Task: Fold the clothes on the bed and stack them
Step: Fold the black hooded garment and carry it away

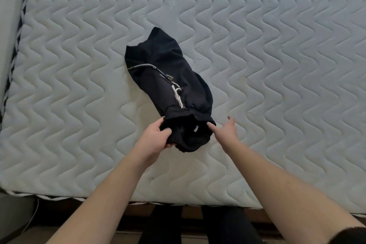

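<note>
Nearest to us, past the dark floor and the wooden slats showing under the bed frame, runs the near edge of the mattress (pixel 198 188), white and quilted in a wavy pattern, with a dark-and-white piped seam down its left edge. Our two bare forearms reach over that near edge toward the middle.

Our left hand (pixel 156 138) grips the near end of the dark garment (pixel 168 77): the thumb lies on top of the bunched cloth and the fingers curl beneath it, lifting that left near corner slightly. Our right hand (pixel 225 130) is spread and relaxed, the fingers straight; one fingertip touches the right near corner of the cloth, and the hand holds nothing.

The garment is black, already folded into a long narrow bundle that lies on the mattress roughly midway between the left and right edges, closer to the near edge than the far one. It slants from our hands away toward the far left. A white drawstring (pixel 177 95) and a small tag show on its top face, and pale stripes cross it farther up. Beyond it the mattress runs on to the far edge.
</note>
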Motion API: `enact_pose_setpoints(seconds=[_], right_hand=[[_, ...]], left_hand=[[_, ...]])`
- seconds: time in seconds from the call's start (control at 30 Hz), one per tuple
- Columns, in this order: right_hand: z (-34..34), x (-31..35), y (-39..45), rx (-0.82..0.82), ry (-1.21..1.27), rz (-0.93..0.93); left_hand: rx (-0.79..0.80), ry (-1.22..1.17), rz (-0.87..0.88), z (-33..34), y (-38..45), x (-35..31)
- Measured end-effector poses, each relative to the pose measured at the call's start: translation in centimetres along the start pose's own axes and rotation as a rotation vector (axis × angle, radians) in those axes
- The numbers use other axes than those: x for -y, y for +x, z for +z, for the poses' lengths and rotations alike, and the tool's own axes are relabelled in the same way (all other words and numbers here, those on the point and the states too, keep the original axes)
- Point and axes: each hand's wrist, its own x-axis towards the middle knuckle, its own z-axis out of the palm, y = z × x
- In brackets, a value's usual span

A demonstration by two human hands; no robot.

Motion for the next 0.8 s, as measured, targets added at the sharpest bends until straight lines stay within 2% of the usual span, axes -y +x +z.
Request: enact_pose_setpoints(seconds=[0.07, 0.1, 0.13, 0.2, 0.3, 0.43, 0.53, 0.67, 0.8], right_hand=[[0.3, -0.6, -0.2, 0.258, 0.322, 0.179], [0.5, -0.9, -0.5, 0.364, 0.408, 0.222], [0.9, -1.2, -0.9, 0.437, 0.441, 0.221], [1.7, -1.7, -1.9, 0.479, 0.387, 0.15], [1.5, -1.2, -3.9, 0.32, 0.251, 0.0], [-2.2, 0.6, -6.6, 0.117, -0.002, -0.238], [-5.9, 2.2, -8.7, 0.045, -0.068, -0.337], [-10.7, 3.9, -11.4, -0.064, -0.111, -0.387], [-13.9, 4.8, -14.8, -0.117, -0.061, -0.422]], left_hand=[[0.042, -0.104, -0.012, -0.4, -1.5, -0.3], [0.045, -0.139, -0.013, -0.5, -2.1, -0.3], [0.045, -0.168, -0.012, -0.7, -2.6, -0.4], [0.028, -0.202, -0.002, -0.9, -3.7, -0.6], [-0.033, -0.036, 0.061, -1.9, -5.4, -1.1], [-0.065, 0.438, 0.253, -4.3, -7.2, -2.4], [-0.237, 0.881, 0.38, -5.9, -7.6, -3.3], [-0.39, 0.928, 0.47, -7.9, -8.8, -4.4], [-0.401, 0.952, 0.541, -8.9, -10.9, -5.7]])
